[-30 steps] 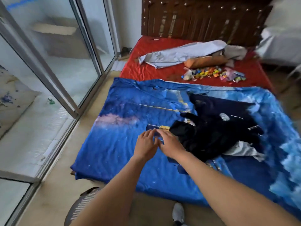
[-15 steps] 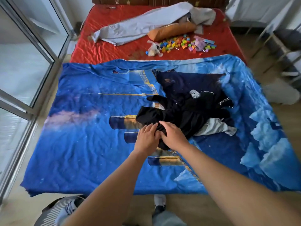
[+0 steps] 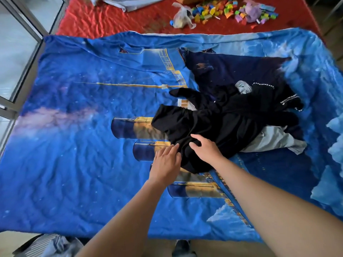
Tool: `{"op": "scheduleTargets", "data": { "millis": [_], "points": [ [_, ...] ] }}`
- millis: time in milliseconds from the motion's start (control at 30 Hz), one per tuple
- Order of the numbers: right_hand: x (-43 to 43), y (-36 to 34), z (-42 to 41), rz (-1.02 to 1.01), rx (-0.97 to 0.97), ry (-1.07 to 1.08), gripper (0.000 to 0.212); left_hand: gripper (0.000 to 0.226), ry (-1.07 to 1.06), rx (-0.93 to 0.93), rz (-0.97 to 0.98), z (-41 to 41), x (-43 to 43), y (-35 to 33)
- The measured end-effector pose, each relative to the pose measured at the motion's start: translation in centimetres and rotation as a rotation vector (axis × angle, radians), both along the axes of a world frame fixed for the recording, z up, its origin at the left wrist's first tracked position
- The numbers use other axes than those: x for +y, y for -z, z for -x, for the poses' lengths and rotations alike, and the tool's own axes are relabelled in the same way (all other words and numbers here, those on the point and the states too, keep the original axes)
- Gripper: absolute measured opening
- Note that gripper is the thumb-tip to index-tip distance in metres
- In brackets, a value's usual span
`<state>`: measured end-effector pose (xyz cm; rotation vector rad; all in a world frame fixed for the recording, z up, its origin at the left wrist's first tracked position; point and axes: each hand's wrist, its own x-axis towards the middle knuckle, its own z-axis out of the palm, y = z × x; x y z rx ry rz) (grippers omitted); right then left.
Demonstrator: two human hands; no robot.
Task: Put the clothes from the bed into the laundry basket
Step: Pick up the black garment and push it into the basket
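Note:
A pile of black clothes [image 3: 228,117] lies on the blue printed blanket [image 3: 74,145] that covers the bed, right of centre. A light grey garment [image 3: 272,141] sticks out from under the pile's right side. My right hand [image 3: 206,149] rests on the near edge of the black garment, fingers curled into the fabric. My left hand [image 3: 167,162] lies just beside it at the pile's left edge, fingers spread, tips touching the cloth. The laundry basket [image 3: 37,245] shows at the bottom left corner, with some grey cloth in it.
Colourful toy blocks [image 3: 222,10] and a plastic bag [image 3: 181,15] lie on the red sheet [image 3: 111,19] at the far end. A glass sliding door [image 3: 16,39] runs along the left. My shoe [image 3: 182,247] shows on the floor at the bed's near edge.
The view has tilted down and come closer to the bed. Both hands have reached forward from the blanket onto the near edge of the black pile, and they have spread slightly apart.

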<state>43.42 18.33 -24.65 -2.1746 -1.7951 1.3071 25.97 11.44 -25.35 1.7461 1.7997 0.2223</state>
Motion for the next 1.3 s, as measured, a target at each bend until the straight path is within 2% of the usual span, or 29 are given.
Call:
{"op": "scheduleTargets", "data": {
  "millis": [100,233,300,367,433,533,600,667,700,733,833,933,1000,1067,1100,1200,1300],
  "points": [
    [0.6,2.6,0.5,0.081,0.044,0.034,0.049,0.050,0.000,-0.012,0.009,0.1,0.4,2.0],
    [0.8,4.4,1.1,0.145,0.083,0.129,0.060,0.049,-0.057,-0.053,0.065,0.3,0.9,3.0],
    [0.9,4.8,1.1,0.080,0.097,0.233,0.050,0.050,-0.102,-0.093,0.082,0.3,0.9,3.0],
    [1.1,4.5,1.2,0.010,0.198,0.444,0.031,0.050,-0.117,-0.122,0.078,0.4,0.7,3.0],
    [1.6,3.7,1.3,0.044,0.400,0.738,0.021,0.051,-0.180,-0.187,0.120,0.4,0.7,2.9],
    [2.3,2.6,1.0,0.134,0.603,1.069,0.028,0.050,-0.343,-0.305,0.225,0.5,1.3,2.0],
    [2.4,1.4,0.8,0.231,0.704,1.114,0.040,0.046,-0.405,-0.353,0.242,0.6,1.9,1.6],
    [2.2,0.2,0.7,0.349,0.838,1.026,0.070,0.048,-0.422,-0.385,0.239,0.7,2.2,1.2],
    [1.9,0.0,0.7,0.372,0.867,0.914,0.074,0.051,-0.430,-0.398,0.225,0.8,2.2,1.2],
    [1.4,-0.4,0.7,0.377,0.861,0.759,0.066,0.054,-0.435,-0.407,0.196,0.9,2.2,1.1],
    [-0.4,-1.7,1.2,0.336,0.784,0.325,0.025,0.074,-0.371,-0.378,0.034,1.4,2.3,0.3],
    [-2.5,-4.5,1.1,0.311,0.702,0.078,0.012,0.081,-0.106,-0.173,-0.130,2.4,2.2,-0.7],
    [-3.5,-7.3,0.7,0.316,0.646,0.014,0.004,0.065,0.155,0.005,-0.163,2.5,2.2,-2.1],
    [-4.5,-9.5,0.0,0.266,0.592,0.074,0.007,0.034,0.281,0.052,-0.100,2.3,1.5,-4.1],
    [-4.9,-11.2,-0.4,0.223,0.546,0.133,0.012,0.027,0.283,0.038,-0.041,2.2,1.1,-5.8],
    [-5.8,-16.2,-1.2,0.110,0.484,0.191,0.026,0.034,0.181,-0.064,0.029,2.1,0.3,-12.0],
    [-5.6,-21.6,-1.3,0.021,0.472,0.057,0.043,0.034,0.124,-0.136,-0.038,2.2,0.5,-19.8]
  ]
}}
